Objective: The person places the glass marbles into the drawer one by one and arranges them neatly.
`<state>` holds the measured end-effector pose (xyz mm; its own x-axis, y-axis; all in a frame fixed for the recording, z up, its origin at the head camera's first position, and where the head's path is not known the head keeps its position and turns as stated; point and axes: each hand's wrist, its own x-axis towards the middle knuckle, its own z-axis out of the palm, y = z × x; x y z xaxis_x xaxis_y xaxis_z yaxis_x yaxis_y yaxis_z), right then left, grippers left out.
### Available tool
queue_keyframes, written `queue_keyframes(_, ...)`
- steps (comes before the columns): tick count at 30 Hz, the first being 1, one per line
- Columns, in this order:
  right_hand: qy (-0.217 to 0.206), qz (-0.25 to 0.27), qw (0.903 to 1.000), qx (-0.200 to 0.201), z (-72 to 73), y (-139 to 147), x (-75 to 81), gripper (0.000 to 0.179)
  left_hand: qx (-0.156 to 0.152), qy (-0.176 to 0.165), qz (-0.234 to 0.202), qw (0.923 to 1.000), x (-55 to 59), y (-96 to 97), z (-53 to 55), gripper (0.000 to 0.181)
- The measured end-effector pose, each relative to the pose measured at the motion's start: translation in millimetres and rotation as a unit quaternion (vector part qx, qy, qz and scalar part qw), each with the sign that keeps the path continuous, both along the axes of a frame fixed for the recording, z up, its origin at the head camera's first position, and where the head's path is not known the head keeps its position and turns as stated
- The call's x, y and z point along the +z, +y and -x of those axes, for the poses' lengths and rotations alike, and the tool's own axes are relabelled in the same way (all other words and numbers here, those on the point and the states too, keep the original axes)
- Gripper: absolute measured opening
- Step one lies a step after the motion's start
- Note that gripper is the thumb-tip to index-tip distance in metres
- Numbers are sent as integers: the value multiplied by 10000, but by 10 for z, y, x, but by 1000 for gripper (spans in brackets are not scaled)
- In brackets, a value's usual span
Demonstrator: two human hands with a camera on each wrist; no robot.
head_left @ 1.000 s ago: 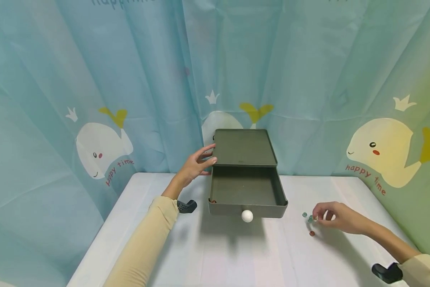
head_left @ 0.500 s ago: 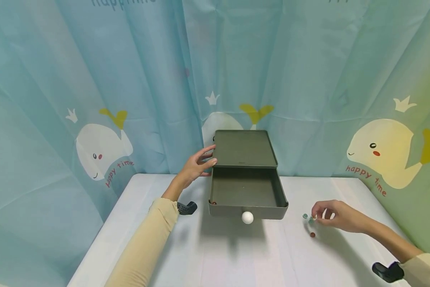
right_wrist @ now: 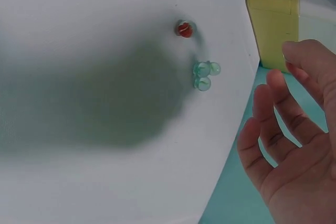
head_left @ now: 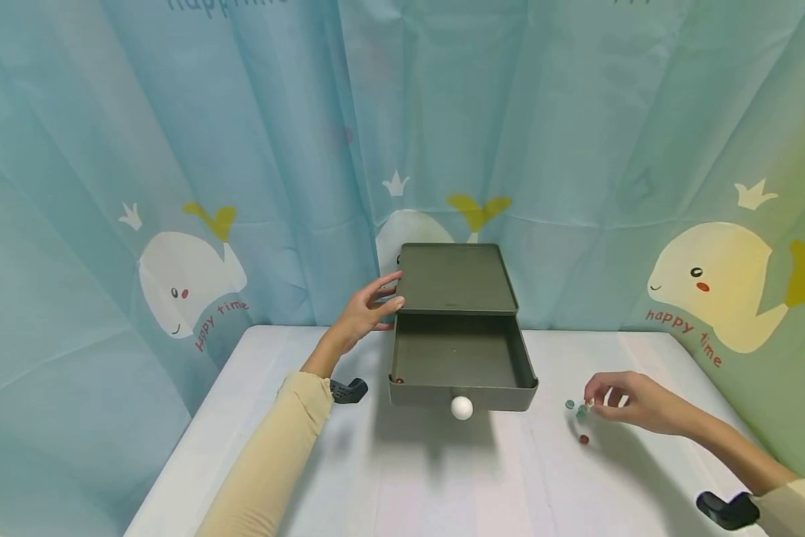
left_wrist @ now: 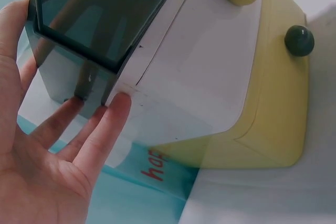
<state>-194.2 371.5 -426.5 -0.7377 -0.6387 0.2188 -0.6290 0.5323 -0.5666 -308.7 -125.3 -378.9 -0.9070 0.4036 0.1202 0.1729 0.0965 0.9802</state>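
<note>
My left hand (head_left: 358, 317) rests spread against the left side of a dark green drawer box (head_left: 457, 277), thumb at its front corner. Its drawer (head_left: 456, 358) is pulled out, with a white round knob (head_left: 462, 407) in front and a small reddish marble (head_left: 399, 381) inside at the front left corner. Over the table's right part, my right hand (head_left: 644, 404) pinches a tiny whitish-red marble (head_left: 590, 403) between thumb and forefinger. Close beneath lie clear green marbles (head_left: 581, 411) and a red marble (head_left: 584, 439). The right wrist view shows the green marbles (right_wrist: 202, 72) bunched together.
Below the green box, the left wrist view shows a white drawer (left_wrist: 184, 66) with a yellow knob and a yellow drawer (left_wrist: 286, 103) with a green knob. A white cloth covers the table (head_left: 442, 492). Whale-print curtains (head_left: 577, 149) hang behind and at both sides.
My right hand is slightly higher over the marbles than a second ago. The left hand, box and pulled-out drawer hold their places.
</note>
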Motion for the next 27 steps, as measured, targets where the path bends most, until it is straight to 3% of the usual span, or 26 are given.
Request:
queue_keyframes(14,117,73,9995,-281,-9,-48,210,27,-30,81,59,9999,-6,0,-22,58)
queue_keyframes(27,174,264,9975,-633,25,-115,618,25,10,64,95,9999,2,8,-21,59)
